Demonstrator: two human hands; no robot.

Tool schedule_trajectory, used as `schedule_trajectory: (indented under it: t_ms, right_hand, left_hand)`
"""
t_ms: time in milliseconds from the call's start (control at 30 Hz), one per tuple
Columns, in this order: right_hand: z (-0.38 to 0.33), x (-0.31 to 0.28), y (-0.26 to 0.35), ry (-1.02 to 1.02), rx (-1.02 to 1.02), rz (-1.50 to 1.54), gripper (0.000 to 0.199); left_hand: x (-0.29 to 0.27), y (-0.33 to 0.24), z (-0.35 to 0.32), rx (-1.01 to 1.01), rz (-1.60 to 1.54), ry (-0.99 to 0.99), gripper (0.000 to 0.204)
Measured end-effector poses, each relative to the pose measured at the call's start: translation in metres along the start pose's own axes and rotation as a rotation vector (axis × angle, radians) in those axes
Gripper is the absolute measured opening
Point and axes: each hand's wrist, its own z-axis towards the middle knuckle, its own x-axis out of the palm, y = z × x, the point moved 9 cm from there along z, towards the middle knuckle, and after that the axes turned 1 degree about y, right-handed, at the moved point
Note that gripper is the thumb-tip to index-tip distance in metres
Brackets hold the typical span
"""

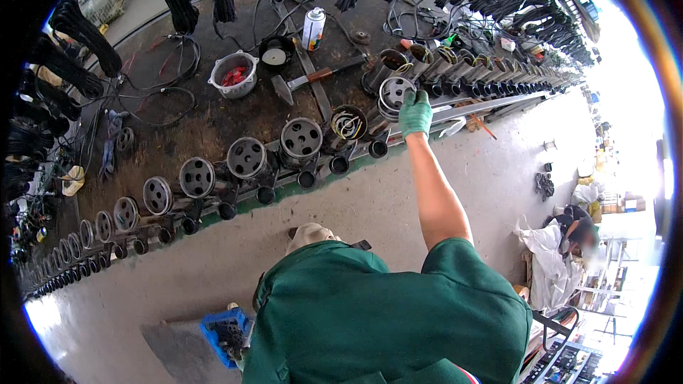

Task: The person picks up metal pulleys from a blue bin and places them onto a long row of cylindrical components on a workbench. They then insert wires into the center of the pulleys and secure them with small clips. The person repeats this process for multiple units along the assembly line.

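Touching right hand (415, 115): round metal cap (393, 92).

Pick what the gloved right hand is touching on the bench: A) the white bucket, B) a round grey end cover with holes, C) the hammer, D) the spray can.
B: the right hand in its green glove rests on the round grey end cover, apart from the spray can, hammer and white bucket.

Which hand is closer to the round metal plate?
Right. The gloved right hand touches the round metal plate on the bench. The left hand is out of view, so its distance cannot be told.
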Motion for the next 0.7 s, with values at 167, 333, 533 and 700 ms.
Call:
schedule_trajectory:
  t_ms: [167, 333, 533, 700]
  right_hand:
    - [-0.003, 0.018, 0.006, -0.040, -0.036, 0.152, 0.042]
    - [0.010, 0.046, -0.043, -0.049, 0.068, 0.644, 0.041]
    - [-0.014, -0.020, 0.044, -0.020, -0.153, 0.532, 0.033]
    - [-0.049, -0.009, 0.118, 0.167, -0.634, -0.047, 0.031]
  left_hand:
    - [-0.004, 0.011, -0.011, -0.005, -0.041, -0.004, 0.036]
    - [-0.008, 0.017, -0.018, -0.006, -0.073, 0.008, 0.036]
    - [-0.010, 0.026, -0.027, -0.012, -0.108, 0.004, 0.036]
    - [-0.008, 0.028, -0.028, -0.010, -0.127, 0.017, 0.037]
